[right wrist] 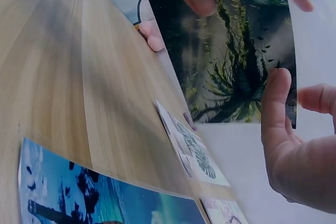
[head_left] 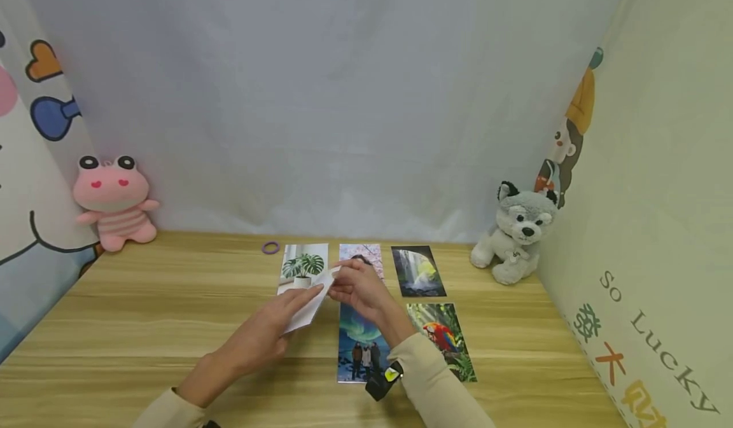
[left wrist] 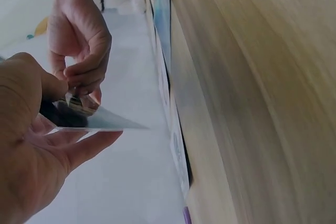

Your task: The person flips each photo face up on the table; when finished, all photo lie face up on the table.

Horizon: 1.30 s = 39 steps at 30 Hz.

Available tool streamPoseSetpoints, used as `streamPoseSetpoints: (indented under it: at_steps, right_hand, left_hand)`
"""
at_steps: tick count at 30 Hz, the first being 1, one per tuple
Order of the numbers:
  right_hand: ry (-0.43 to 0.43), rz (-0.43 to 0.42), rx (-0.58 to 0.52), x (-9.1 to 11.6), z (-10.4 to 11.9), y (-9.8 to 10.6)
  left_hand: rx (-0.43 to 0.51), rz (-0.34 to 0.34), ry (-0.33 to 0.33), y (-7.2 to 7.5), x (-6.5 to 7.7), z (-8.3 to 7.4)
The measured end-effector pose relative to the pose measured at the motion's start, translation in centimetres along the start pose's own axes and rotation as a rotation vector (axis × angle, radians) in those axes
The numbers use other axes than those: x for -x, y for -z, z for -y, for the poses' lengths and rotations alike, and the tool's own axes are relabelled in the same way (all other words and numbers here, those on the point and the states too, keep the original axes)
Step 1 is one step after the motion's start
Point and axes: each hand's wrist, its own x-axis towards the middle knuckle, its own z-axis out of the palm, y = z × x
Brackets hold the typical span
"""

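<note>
A photo print is held raised above the table, its white back toward the head camera. The right wrist view shows its face, a dark green picture of plants. My left hand grips it by one side, thumb on the picture face and fingers behind. At its far corner my right hand pinches the edge between thumb and fingers. Just behind lies a potted-plant photo. Under my right hand are a pink-blossom photo, partly hidden, and an aurora photo with people.
To the right lie a waterfall photo and a parrot photo, the latter partly covered by my right arm. A purple ring sits at the back. A pink plush toy and a grey plush dog stand at the rear corners.
</note>
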Motion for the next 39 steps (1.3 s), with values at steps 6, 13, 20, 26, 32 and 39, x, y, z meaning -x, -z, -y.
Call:
streamPoseSetpoints:
  at_steps: [6, 13, 20, 26, 32, 39]
  right_hand:
    - [0.080, -0.064, 0.040, 0.2, -0.2, -0.8]
    - [0.168, -0.158, 0.113, 0.3, -0.4, -1.6]
    - [0.150, -0.185, 0.180, 0.5, -0.5, -1.5]
    - [0.126, -0.185, 0.420, 0.8, -0.4, -0.6]
    - [0.073, -0.074, 0.563, 1.4, -0.3, 0.8]
    - [-0.069, 0.112, 0.654, 2.4, 0.6, 1.9]
  left_hand:
    - [0.145, -0.098, -0.027, -0.6, -0.4, 0.2]
    - [0.248, -0.114, 0.071, -0.7, -0.4, 0.2]
    - [0.302, -0.112, 0.165, -0.8, -0.3, 0.0]
    - [0.390, -0.118, 0.237, -0.5, -0.3, -0.2]
    - [0.474, -0.164, 0.292, -0.2, -0.2, 0.1]
    - [0.618, -0.206, 0.423, 0.1, 0.1, 0.8]
